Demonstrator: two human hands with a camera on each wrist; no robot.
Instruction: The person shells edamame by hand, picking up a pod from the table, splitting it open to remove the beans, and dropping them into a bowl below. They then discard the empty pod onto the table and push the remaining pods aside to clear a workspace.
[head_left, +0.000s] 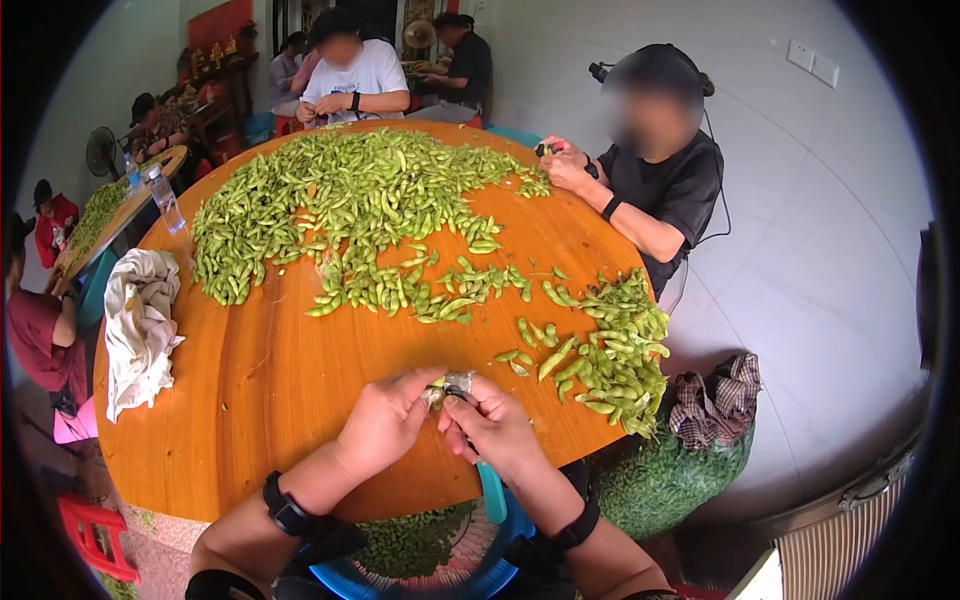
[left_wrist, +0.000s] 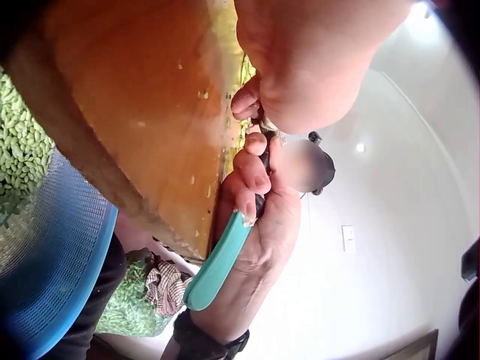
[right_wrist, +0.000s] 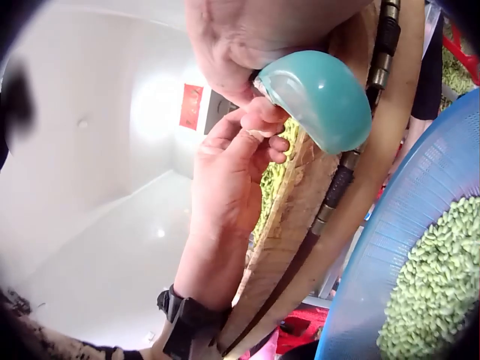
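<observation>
Both hands meet above the table's near edge. My right hand (head_left: 495, 425) curls round a teal-handled tool (head_left: 492, 492), whose handle points down toward my lap. A silvery wrapping covers a fingertip there. My left hand (head_left: 382, 422) pinches a small green pod (head_left: 438, 383) against the right fingertips; its far end is hidden. In the left wrist view the right fingers wrap the tool's dark part above the teal handle (left_wrist: 217, 264). The right wrist view has the left hand (right_wrist: 225, 180) touching the right fingers, beside the teal handle (right_wrist: 322, 97).
Green pods (head_left: 350, 190) are heaped across the round table (head_left: 250, 400), with a smaller pile (head_left: 620, 360) at right. A blue basket (right_wrist: 397, 214) of shelled beans sits below the table edge. A cloth (head_left: 140, 320) and bottle (head_left: 165, 200) stand left; people sit around.
</observation>
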